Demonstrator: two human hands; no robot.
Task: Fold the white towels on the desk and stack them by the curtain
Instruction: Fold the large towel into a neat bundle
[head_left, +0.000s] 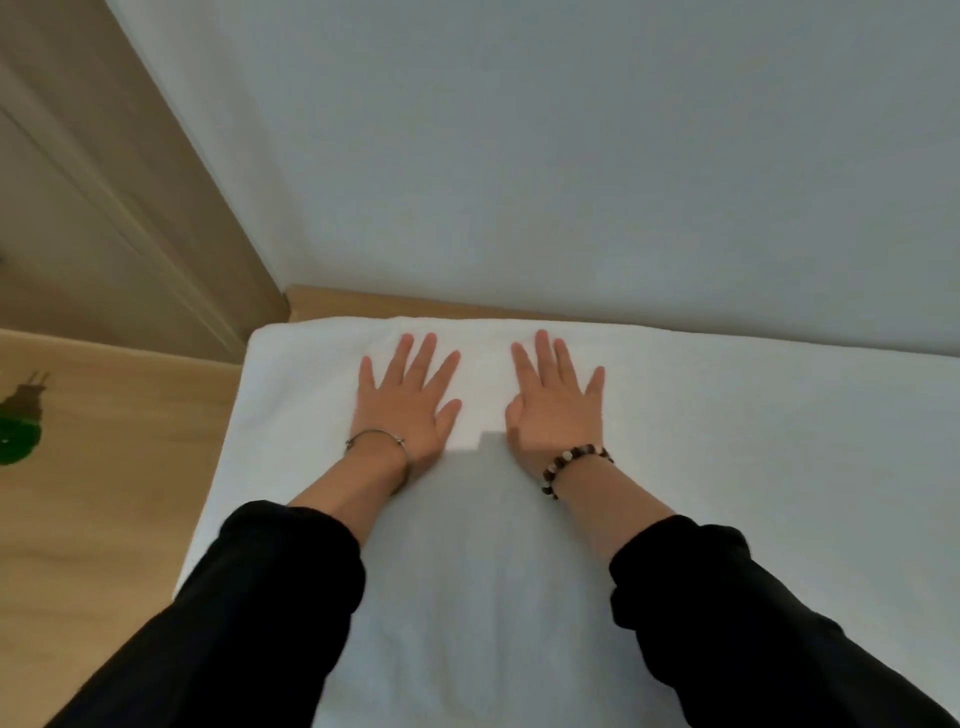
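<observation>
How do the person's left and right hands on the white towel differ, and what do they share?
The left hand wears a thin metal bangle at the wrist; the right hand wears a bracelet of dark and pale beads. The left hand's thumb splays out from the palm; the right hand's thumb lies closer in. Both lie flat, palm down, fingers straight, on the white towel.

One view only: head-worn, wide-angle. It looks forward and steeply down along both forearms onto the desk (104, 519) and faces the wall (571, 156) at the desk's far edge. Close range: left hand (402, 410) and right hand (553, 405) sit mid-frame, and the sleeves (234, 623) fill the lower corners.
</observation>
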